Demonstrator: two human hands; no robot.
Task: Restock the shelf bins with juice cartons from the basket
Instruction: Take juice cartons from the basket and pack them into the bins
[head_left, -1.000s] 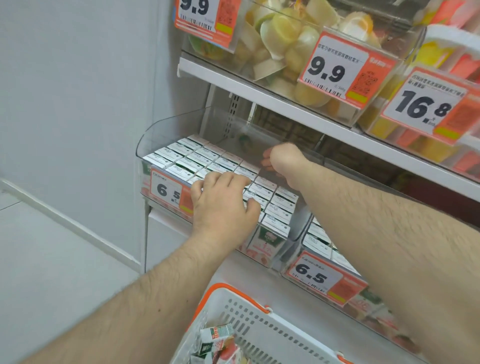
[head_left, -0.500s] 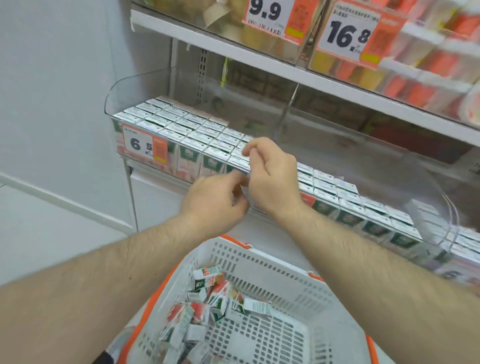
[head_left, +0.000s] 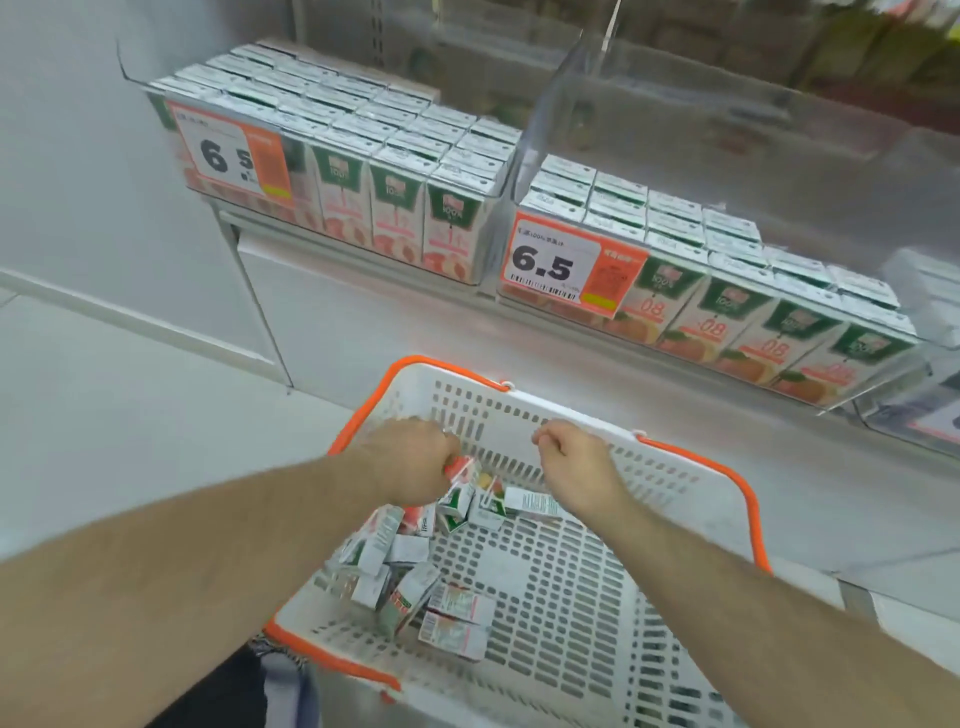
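A white basket (head_left: 691, 470) with an orange rim stands below the shelf and holds several loose juice cartons (head_left: 400, 566) along its left side. My left hand (head_left: 410, 465) is down inside the basket at its far left, fingers curled around a small juice carton (head_left: 461, 472). My right hand (head_left: 574, 470) hovers beside it over the basket's far wall, fingers curled under; its palm is hidden. Two clear shelf bins stand above. The left bin (head_left: 498, 171) is packed with upright cartons, and the right bin (head_left: 571, 93) holds rows at its front.
Orange price tags reading 6.5 hang on the left bin (head_left: 234, 156) and the right bin (head_left: 561, 265). A white shelf ledge (head_left: 415, 312) runs under the bins. A grey wall and pale floor (head_left: 104, 415) lie to the left. A third bin shows at the far right edge.
Both hands have dropped from the bin's front edge down into the basket. My view has tilted down, and my left hand now grips a carton.
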